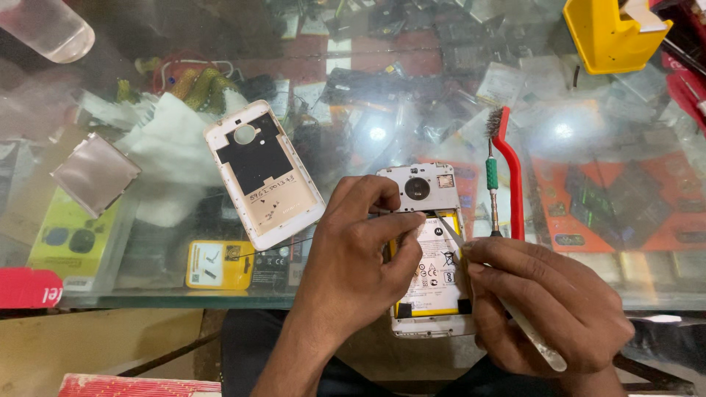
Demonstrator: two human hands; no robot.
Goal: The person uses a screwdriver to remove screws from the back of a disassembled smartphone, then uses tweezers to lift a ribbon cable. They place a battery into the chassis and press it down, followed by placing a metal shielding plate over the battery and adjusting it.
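Note:
An opened phone (426, 192) lies face down on the glass counter (603, 242), its white battery (434, 276) exposed. My left hand (353, 257) rests on the phone's left side, fingers pressing near the battery's top edge. My right hand (548, 301) grips slim metal tweezers (529, 334) whose tip touches the battery's upper right part. The phone's removed back cover (263, 175), white and gold with a black patch, lies to the left, inner side up.
A red brush (511, 173) and a green-handled screwdriver (492, 184) lie right of the phone. A silver plate (94, 173) and white cloth (173, 151) sit left. A yellow holder (610, 33) stands at the back right, a clear cup (48, 28) at the back left.

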